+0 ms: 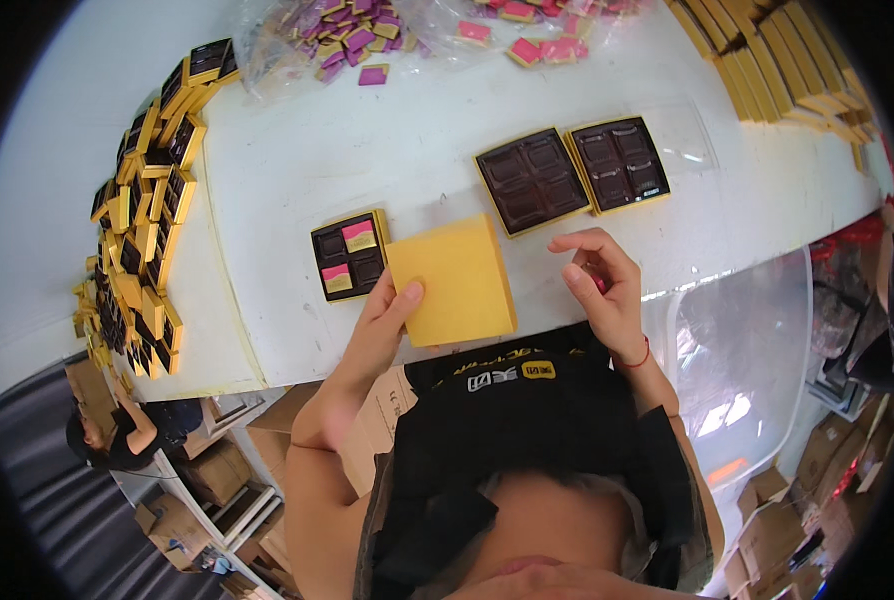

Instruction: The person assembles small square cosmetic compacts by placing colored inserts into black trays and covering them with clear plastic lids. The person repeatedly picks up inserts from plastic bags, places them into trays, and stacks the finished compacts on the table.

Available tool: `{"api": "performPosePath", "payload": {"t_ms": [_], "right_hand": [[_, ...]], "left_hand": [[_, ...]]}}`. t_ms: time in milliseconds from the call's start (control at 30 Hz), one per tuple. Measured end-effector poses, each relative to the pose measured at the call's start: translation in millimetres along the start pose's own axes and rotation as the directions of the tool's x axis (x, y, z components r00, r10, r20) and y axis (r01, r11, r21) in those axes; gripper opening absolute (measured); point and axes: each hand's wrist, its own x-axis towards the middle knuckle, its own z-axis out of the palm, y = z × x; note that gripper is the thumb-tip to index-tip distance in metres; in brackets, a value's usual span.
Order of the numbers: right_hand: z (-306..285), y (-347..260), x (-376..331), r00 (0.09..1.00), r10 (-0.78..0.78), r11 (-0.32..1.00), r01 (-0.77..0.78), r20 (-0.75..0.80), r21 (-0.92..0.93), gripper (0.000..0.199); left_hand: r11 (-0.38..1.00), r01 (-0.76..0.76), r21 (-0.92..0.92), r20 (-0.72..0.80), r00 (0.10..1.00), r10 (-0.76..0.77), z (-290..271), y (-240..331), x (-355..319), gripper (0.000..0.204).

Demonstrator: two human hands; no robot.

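Observation:
My left hand [385, 312] grips a plain yellow square box [452, 282] by its left edge, thumb on the broad face; what lies on its far side is hidden. To its right, apart from the box, my right hand [607, 290] has its index finger and thumb parted and its other fingers curled round a small pink piece [598, 281], mostly hidden. Just left of the held box sits a box with a dark four-compartment tray [368, 271]; two opposite compartments hold pink-and-gold wrapped pieces [359, 237]. Two more yellow-edged boxes with bare dark trays [534, 181] [621, 165] stand side by side beyond my right hand.
Heaped boxes with dark trays [147, 230] line the white table's [277, 180] left side. At the back, clear plastic bags hold purple [357, 38] and pink [562, 48] wrapped pieces. Yellow boxes [782, 60] are stacked far right. Another person [132, 440] is at lower left.

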Motion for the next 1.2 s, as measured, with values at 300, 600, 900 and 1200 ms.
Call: {"api": "performPosePath", "payload": {"t_ms": [300, 600, 900, 1200], "right_hand": [[-7, -2, 3, 0.999, 0.005, 0.998, -0.003, 0.034, -0.064, 0.024], [10, -11, 6, 0.952, 0.123, 0.992, -0.121, 0.280, -0.023, 0.077], [26, 7, -12, 0.966, 0.191, 0.979, -0.175, 0.172, -0.105, 0.067], [35, 1, -13, 0.975, 0.083, 0.946, -0.011, 0.209, -0.323, 0.075]], "left_hand": [[0.959, -0.178, 0.221, -0.042, 0.981, 0.191, 1, -24, 0, 0.047], [-0.076, -0.712, 0.698, 0.452, 0.356, 0.818, -1, -26, 16, 0.042], [0.232, -0.690, 0.686, 0.373, 0.607, 0.701, 1, -51, 5, 0.033], [0.308, -0.612, 0.728, 0.308, 0.694, 0.651, 18, -30, -5, 0.032]]}}
